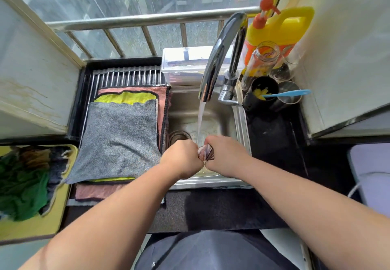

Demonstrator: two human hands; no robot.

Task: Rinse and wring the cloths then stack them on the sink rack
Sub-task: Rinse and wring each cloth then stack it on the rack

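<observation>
Over the steel sink [240,122], my left hand [182,157] and my right hand [224,153] both grip a twisted brownish striped cloth [205,153], fists close together. Water runs from the curved tap [219,58] down just behind the cloth. To the left, on the sink rack [126,75], lies a flat stack: a grey cloth [120,141] on top, a yellow-green cloth [126,97] under it, and a pink cloth [162,94] at the bottom. A yellow tray [35,227] at far left holds a heap of crumpled cloths, green [21,185] and dark ones.
Behind the sink stands a clear plastic box [183,65]. Right of the tap are a yellow detergent jug [282,27], a glass bottle [261,61], cups and a dark holder with a blue utensil [289,94]. Black counter [211,208] runs along the front.
</observation>
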